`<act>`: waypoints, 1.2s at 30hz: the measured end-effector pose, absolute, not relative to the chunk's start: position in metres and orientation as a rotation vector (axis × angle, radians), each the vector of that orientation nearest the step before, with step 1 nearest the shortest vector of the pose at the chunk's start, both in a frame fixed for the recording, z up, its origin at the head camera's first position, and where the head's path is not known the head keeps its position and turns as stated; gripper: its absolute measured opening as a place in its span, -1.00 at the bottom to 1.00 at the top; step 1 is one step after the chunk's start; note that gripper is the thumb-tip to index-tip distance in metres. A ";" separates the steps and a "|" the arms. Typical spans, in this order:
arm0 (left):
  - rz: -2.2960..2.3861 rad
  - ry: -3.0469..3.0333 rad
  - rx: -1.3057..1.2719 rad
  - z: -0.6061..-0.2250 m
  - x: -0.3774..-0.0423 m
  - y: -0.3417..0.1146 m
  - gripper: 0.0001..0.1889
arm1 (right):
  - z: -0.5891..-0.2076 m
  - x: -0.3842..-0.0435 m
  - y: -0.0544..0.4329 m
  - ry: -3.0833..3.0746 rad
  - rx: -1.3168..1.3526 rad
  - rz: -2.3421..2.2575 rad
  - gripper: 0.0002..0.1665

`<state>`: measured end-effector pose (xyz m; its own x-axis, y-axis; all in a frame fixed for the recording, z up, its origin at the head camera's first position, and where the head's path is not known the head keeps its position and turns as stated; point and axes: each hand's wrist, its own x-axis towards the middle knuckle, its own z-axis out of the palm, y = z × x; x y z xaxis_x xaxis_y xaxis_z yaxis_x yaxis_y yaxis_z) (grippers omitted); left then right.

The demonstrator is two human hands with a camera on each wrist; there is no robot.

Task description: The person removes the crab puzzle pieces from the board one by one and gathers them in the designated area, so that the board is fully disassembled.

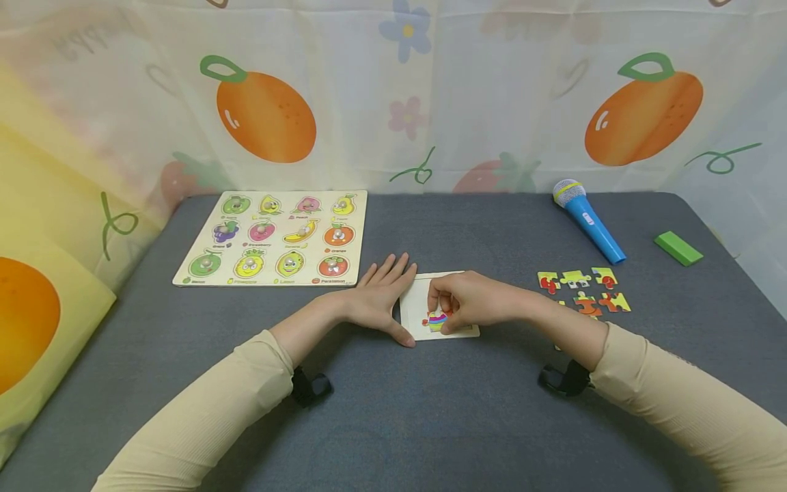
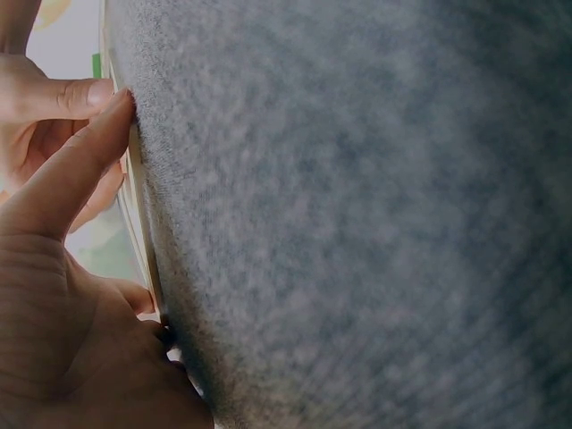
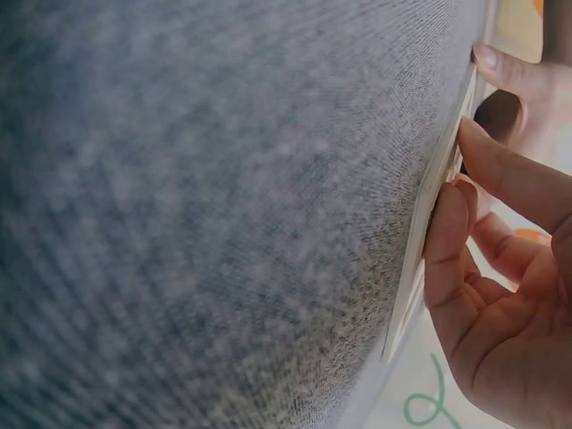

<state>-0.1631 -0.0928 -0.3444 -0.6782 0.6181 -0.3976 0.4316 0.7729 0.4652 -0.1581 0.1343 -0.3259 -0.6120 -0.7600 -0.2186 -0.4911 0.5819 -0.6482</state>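
A small white puzzle board (image 1: 420,294) lies between the hands in the head view. My left hand (image 1: 382,297) rests along its left side with fingers spread, the thumb at the near corner. Over the board, my right hand (image 1: 478,298) has its fingers bent and pinches a colourful striped puzzle piece (image 1: 436,321) low against the surface. The hand covers part of the piece and the board's right half. In the right wrist view, the thumb and a bent finger of the right hand (image 3: 509,286) meet the thin board (image 3: 416,237).
Several loose jigsaw pieces (image 1: 588,304) lie right of the board, some partly behind the right forearm. A blue toy microphone (image 1: 590,222) and a green block (image 1: 678,248) sit farther back. At the back left is a fruit peg board (image 1: 277,256).
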 end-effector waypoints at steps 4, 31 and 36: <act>0.455 2.421 0.784 -0.345 -0.163 -0.093 0.34 | -0.326 -0.158 0.134 2.334 -0.993 -0.748 -0.70; 0.453 2.419 0.789 -0.344 -0.163 -0.093 0.34 | -0.328 -0.160 0.133 2.348 -1.033 -0.733 -0.66; 0.454 2.424 0.787 -0.344 -0.163 -0.092 0.34 | -0.327 -0.160 0.133 2.350 -1.029 -0.740 -0.66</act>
<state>-0.1627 -0.0925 -0.3444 -0.6797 0.6192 -0.3932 0.4351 0.7720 0.4635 -0.1596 0.1330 -0.3273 -0.6099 -0.7673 -0.1983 -0.5154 0.5741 -0.6362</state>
